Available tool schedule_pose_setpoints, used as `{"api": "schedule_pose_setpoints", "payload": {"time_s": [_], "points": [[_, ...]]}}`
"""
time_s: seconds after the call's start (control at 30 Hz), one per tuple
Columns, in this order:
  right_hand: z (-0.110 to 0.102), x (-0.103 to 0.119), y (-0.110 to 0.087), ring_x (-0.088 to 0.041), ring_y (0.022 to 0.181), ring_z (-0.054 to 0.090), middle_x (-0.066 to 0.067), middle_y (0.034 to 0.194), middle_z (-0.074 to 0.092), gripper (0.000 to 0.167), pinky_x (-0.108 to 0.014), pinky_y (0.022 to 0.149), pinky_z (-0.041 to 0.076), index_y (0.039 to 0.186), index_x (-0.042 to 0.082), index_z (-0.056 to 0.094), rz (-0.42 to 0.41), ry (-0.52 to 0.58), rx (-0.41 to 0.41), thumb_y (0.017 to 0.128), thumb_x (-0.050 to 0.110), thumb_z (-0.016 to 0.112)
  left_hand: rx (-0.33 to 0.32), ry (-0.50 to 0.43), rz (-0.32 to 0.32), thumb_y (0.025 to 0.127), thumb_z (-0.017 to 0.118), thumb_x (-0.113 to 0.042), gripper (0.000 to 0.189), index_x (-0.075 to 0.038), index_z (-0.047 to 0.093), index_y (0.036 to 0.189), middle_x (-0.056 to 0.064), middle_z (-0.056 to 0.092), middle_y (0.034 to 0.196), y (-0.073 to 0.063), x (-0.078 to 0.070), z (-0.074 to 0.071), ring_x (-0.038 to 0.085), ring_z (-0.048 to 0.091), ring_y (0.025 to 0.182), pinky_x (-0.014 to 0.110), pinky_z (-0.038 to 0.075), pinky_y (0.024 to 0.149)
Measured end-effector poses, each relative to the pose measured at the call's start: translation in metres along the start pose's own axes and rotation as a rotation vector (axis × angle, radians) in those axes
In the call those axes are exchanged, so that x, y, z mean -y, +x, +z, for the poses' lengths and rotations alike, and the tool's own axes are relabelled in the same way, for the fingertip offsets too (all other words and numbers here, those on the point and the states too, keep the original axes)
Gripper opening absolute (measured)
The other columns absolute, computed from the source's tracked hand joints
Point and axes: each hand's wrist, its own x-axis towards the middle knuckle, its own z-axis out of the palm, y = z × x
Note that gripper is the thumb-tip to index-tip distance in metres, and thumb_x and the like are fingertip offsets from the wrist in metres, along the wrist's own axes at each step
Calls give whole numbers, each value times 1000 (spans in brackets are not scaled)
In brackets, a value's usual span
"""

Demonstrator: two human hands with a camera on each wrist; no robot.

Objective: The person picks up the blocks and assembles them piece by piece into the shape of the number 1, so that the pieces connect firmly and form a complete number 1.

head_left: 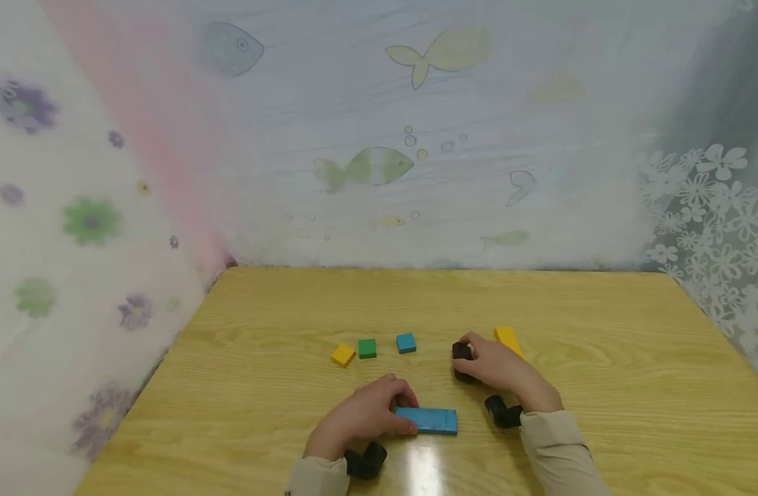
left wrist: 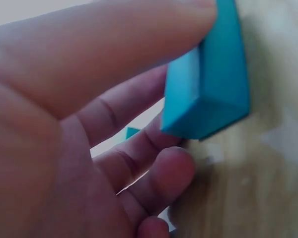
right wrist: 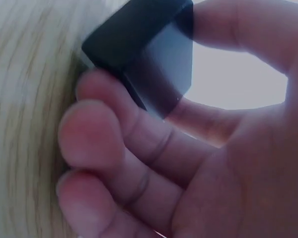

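Observation:
My left hand point(head_left: 367, 415) pinches the left end of a long blue block point(head_left: 437, 421) between thumb and fingers, low over the front middle of the table. The left wrist view shows the thumb on one side of that blue block point(left wrist: 223, 64) and fingers on the other. Farther right, my right hand point(head_left: 502, 368) grips a black, many-sided block point(head_left: 462, 352). Up close in the right wrist view, the black block point(right wrist: 139, 37) sits between thumb and fingers, while other fingers curl below it. Whether either block touches the table is hard to tell.
Behind the hands lie a small yellow block point(head_left: 343, 355), a green block point(head_left: 367, 348) and a small blue block point(head_left: 406, 343). A long yellow block point(head_left: 506, 337) is partly hidden behind the right hand. Patterned curtains point(head_left: 354, 227) border the wooden table point(head_left: 279, 303).

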Motion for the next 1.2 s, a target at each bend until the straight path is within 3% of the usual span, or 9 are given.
{"api": "schedule_pose_setpoints", "payload": {"time_s": [0.17,0.57,0.8,0.97,1.2], "points": [[6,6,-1,-18,51,50,-6,69,54,42,-30,51,40,116,10,47,-18,98,51,83,32,60,10,15,1,74,71,-37,22,-27,59,90,-15,48,87,-2,1,4,2,46,79,35,26,73],[12,20,-2,-16,51,49,-4,65,54,40,-30,50,39,108,12,49,-50,47,67,79,35,64,82,-1,34,74,72,-35,21,-26,60,89,-14,51,84,3,-2,-7,3,47,77,35,27,76],[14,24,-2,-16,49,49,-4,65,54,37,-30,49,41,104,12,50,-95,54,116,78,33,67,103,23,61,72,72,-36,22,-28,60,88,-16,51,84,1,1,-8,1,47,77,34,27,75],[13,23,-2,-16,50,52,-5,65,56,32,-31,50,44,104,10,52,-127,152,158,81,25,66,106,14,67,75,71,-33,19,-27,61,90,-15,51,86,1,3,-10,2,47,77,26,34,73],[16,13,0,-22,53,59,-8,67,60,32,-33,52,49,109,8,53,-148,318,244,82,21,65,98,25,-16,74,72,-34,21,-24,60,87,-9,51,75,-1,-4,-8,6,46,64,23,38,60]]}}
